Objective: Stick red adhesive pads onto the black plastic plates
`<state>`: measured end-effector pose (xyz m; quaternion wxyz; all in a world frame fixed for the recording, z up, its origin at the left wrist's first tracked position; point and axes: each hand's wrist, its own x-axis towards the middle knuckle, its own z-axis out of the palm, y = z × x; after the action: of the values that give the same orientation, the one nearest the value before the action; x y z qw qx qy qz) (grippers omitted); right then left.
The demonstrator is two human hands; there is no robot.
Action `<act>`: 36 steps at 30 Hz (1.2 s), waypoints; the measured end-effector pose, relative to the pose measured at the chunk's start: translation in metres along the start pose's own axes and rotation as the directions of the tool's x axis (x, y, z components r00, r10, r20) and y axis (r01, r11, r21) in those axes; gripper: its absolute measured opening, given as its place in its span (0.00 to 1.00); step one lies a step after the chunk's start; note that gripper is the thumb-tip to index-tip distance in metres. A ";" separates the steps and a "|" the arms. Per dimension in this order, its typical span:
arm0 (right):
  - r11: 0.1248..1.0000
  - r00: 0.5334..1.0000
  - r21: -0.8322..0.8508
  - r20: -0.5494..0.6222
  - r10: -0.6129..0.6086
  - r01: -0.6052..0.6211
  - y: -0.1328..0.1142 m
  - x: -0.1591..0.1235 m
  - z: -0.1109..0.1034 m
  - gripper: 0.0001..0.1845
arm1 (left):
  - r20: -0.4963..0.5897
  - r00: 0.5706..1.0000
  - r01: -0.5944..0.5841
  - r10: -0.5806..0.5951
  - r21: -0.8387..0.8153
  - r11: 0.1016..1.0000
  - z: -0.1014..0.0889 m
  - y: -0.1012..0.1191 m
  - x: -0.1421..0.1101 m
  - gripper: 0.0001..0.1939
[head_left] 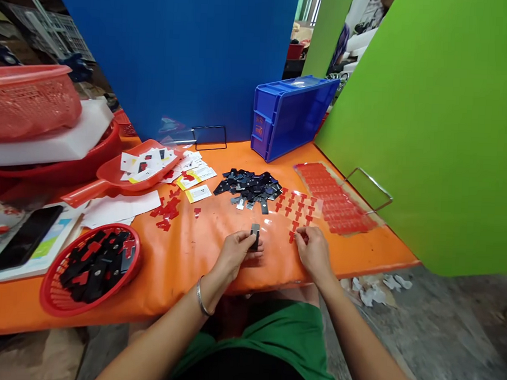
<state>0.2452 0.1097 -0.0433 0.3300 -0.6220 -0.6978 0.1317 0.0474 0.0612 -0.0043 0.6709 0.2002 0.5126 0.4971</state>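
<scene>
My left hand (238, 251) pinches a small flat black piece with a silver-grey end (255, 230), held upright above the table. My right hand (313, 250) is closed, thumb and forefinger together at the edge of a red T-shaped sticker (292, 237). That sticker is at the near end of a clear sheet of red T-shaped stickers (302, 206). Beyond my hands lies a pile of black pieces with metal ends (251, 185). A red basket (138, 252) at the left holds black pieces, some bearing red T shapes.
Loose red pieces (167, 210) lie left of centre, near a red scoop (111, 170) with white cards. A blue crate (265, 120) stands on its side at the back. A larger red sticker sheet (337, 199) lies right. A phone (24, 239) rests at the left.
</scene>
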 end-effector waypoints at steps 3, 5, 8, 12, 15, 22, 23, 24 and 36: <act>0.996 0.996 -0.083 0.074 0.044 -0.038 0.009 0.008 -0.001 0.06 | 0.032 0.999 0.020 -0.021 0.044 0.999 0.017 -0.002 0.011 0.09; 0.992 0.989 -0.108 0.125 0.083 -0.070 0.006 0.012 -0.001 0.05 | 0.052 0.998 0.022 -0.027 0.084 0.996 0.029 -0.003 0.019 0.08; 0.985 0.970 -0.138 0.202 0.135 -0.108 0.002 0.017 -0.003 0.05 | 0.072 0.997 0.020 -0.030 0.126 0.992 0.044 -0.004 0.033 0.07; 0.980 0.979 -0.181 0.173 0.111 -0.079 0.001 0.013 -0.002 0.03 | 0.080 0.997 0.005 -0.018 0.162 0.987 0.057 -0.004 0.048 0.07; 0.983 0.998 -0.184 0.064 0.006 0.006 0.003 0.002 0.002 0.09 | 0.079 0.997 -0.018 0.003 0.188 0.982 0.062 -0.006 0.056 0.09; 0.996 0.999 -0.086 -0.029 -0.032 0.029 0.005 -0.005 0.009 0.05 | 0.075 0.997 -0.033 0.018 0.209 0.977 0.060 -0.014 0.069 0.07; 0.997 0.999 -0.077 -0.030 -0.020 0.017 0.005 -0.004 0.008 0.05 | 0.072 0.997 -0.032 0.017 0.211 0.977 0.060 -0.015 0.070 0.07; 0.998 0.999 -0.066 -0.031 -0.012 0.010 0.005 -0.004 0.008 0.04 | 0.068 0.998 -0.030 0.016 0.211 0.977 0.059 -0.016 0.072 0.07; 0.752 0.941 0.607 -0.021 0.337 -0.256 0.009 -0.001 -0.009 0.12 | 0.060 0.998 -0.046 0.034 0.205 0.978 0.064 -0.012 0.066 0.08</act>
<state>0.2584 0.1081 -0.0425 0.5277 -0.5965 -0.4902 0.3543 0.1083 0.1290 -0.0204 0.6505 0.2928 0.5381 0.4489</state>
